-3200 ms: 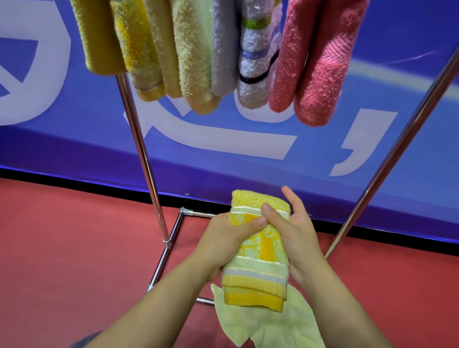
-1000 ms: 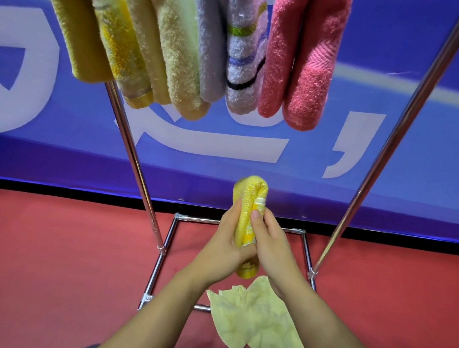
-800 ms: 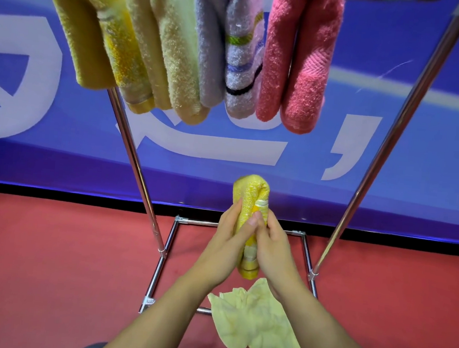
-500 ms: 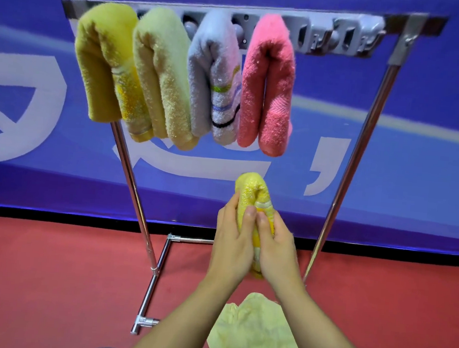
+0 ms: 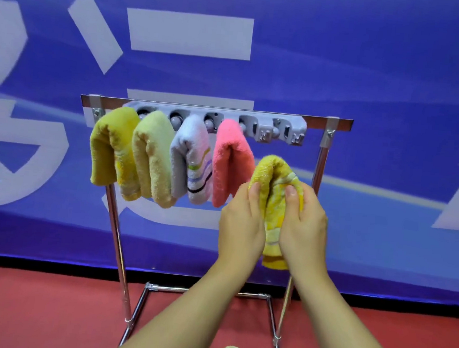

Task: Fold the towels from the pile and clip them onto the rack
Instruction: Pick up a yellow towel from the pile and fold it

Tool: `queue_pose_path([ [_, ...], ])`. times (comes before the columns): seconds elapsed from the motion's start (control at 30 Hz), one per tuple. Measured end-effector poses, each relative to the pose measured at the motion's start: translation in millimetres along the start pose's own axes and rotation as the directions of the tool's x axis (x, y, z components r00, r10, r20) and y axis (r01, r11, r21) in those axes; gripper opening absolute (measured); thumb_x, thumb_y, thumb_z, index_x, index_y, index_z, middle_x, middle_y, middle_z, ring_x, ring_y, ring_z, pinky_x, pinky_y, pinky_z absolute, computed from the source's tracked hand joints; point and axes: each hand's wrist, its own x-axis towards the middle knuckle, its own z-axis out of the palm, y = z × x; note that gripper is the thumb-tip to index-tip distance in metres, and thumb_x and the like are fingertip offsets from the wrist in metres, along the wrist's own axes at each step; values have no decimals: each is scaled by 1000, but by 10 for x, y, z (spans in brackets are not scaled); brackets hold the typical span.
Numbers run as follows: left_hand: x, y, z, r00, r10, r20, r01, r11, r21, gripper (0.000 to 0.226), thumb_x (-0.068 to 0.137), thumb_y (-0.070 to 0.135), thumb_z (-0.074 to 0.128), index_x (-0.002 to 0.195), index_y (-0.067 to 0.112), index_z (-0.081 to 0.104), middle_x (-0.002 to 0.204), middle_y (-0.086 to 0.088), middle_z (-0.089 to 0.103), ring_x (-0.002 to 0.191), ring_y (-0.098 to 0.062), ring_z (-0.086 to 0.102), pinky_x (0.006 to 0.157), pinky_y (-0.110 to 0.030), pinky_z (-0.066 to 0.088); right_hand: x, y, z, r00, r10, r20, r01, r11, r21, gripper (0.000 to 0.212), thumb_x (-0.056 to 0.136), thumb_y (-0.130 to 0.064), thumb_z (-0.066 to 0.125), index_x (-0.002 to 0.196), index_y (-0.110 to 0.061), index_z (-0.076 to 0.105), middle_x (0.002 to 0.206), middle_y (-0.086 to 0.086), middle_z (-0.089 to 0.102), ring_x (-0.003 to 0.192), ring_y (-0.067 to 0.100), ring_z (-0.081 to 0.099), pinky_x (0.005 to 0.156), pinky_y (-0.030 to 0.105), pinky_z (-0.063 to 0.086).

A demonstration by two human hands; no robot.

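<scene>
Towel (image 5: pixel 274 205) — fuzzy, folded, yellow.

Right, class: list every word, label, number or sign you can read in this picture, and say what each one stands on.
Blue banner: large white strokes of characters, cropped and partly hidden by the rack; none can be read whole.
Grey clip strip on the rack: small raised marks on the two free clips, too small to read.
Towels, the one in the hands included: stripes and patterns only, no text.

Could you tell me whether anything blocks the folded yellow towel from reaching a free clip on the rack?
Nothing visible does. Both hands hold the yellow towel just below and right of the pink towel, and the free clips at the rack's right end sit open above it, with clear space between.
</scene>
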Motion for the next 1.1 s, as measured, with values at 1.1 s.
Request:
queue_pose_path([
  [1.1, 845, 19, 429, 999, 12, -30, -14, 999, -39, 44, 110, 45, 22, 118, 28, 61, 111, 8, 68, 105, -16, 61, 86, -34, 41, 1066, 246, 164, 983, -132, 128, 152, 975, -161, 25, 107, -36, 36, 121, -31, 56, 89, 4, 69, 85, 30, 64, 69, 46, 51],
])
